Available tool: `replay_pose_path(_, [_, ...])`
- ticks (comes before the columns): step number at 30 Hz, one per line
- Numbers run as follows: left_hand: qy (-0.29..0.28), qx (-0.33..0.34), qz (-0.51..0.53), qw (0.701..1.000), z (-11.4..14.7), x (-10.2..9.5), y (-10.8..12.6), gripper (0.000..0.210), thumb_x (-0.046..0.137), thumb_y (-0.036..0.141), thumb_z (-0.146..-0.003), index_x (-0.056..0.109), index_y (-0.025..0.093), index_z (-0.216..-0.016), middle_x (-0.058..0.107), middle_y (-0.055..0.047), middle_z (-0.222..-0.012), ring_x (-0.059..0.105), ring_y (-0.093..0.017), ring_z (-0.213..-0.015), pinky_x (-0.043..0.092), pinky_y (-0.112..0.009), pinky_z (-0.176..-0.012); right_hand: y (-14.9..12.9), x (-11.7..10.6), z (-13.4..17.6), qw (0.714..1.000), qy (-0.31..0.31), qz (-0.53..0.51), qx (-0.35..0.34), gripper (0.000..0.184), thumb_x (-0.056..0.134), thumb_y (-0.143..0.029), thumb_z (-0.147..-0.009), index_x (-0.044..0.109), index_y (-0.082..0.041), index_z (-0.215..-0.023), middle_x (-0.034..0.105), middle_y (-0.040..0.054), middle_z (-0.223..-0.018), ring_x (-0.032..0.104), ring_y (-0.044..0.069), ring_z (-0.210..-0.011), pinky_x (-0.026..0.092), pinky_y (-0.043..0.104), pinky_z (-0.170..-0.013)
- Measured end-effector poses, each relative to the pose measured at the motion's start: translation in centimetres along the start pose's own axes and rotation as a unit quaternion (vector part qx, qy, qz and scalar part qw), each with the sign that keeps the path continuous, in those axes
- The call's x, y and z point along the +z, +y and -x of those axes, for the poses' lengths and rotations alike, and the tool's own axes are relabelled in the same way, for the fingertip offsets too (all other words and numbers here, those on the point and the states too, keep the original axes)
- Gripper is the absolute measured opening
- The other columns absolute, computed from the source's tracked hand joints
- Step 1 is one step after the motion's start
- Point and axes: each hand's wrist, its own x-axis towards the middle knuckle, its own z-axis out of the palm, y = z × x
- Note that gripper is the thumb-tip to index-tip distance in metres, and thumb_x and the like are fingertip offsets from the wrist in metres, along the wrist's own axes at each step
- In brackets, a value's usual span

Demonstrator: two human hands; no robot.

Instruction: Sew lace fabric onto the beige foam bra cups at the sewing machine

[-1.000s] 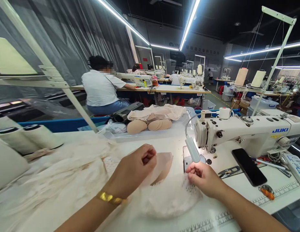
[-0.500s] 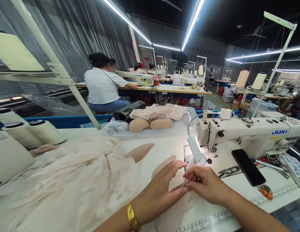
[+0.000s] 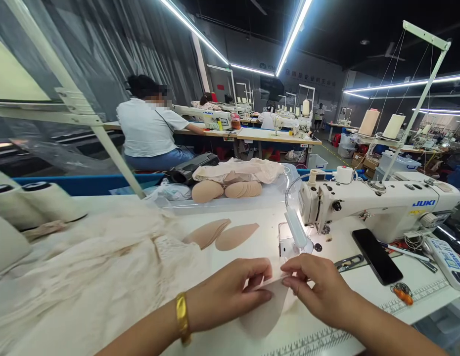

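My left hand [image 3: 230, 294] and my right hand [image 3: 319, 291] pinch the top edge of a beige foam cup piece [image 3: 265, 311] lying on the white table [image 3: 252, 217], just in front of the needle area of the white JUKI sewing machine [image 3: 378, 202]. A gold bracelet is on my left wrist. Two more beige cup pieces [image 3: 222, 233] lie on the table beyond my hands. A heap of cream lace fabric [image 3: 85, 267] spreads to the left of my left forearm.
A black phone [image 3: 376, 255], snips [image 3: 348, 262], a small orange tool [image 3: 402, 292] and a lamp [image 3: 297, 232] sit by the machine. A stack of foam cups and fabric [image 3: 233, 180] lies at the back. Thread cones [image 3: 48, 202] lie left. A seated person [image 3: 150, 128] works behind.
My left hand came away from the left pile and closed on the cup piece's edge beside my right hand. The lace piece is gone from under my hands; two cup pieces now lie beyond.
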Motion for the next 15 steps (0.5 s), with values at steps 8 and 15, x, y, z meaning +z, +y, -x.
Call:
replay_pose_path(8, [0.248,0.177,-0.188,0.934,0.8,-1.7,-1.5,0.022,0.051,0.025,-0.095,0.047,0.024,-0.074,0.052,0.001,-0.071,0.051,-0.018,-0.065,0.041,-0.031,-0.061,-1.4,0.4,-0.5,0.987,0.087,0.117,-0.070,0.045,0.055,-0.014,-0.106,0.050,-0.030,-0.147,0.080,0.0051,-0.103,0.073,0.021,-0.085,0.057,0.034,-0.075])
replay_pose_path(15, [0.123,0.225,-0.310,0.916,1.9,1.9,-2.1,0.021,0.063,0.008,-0.087,0.053,0.025,-0.080,0.068,0.002,-0.082,0.060,-0.020,-0.067,0.041,-0.033,-0.057,3.3,1.0,0.8,0.932,-0.102,0.293,-0.190,0.031,0.046,-0.009,-0.102,0.069,-0.024,-0.088,0.070,0.0011,-0.079,0.052,0.017,-0.064,0.039,0.031,-0.059])
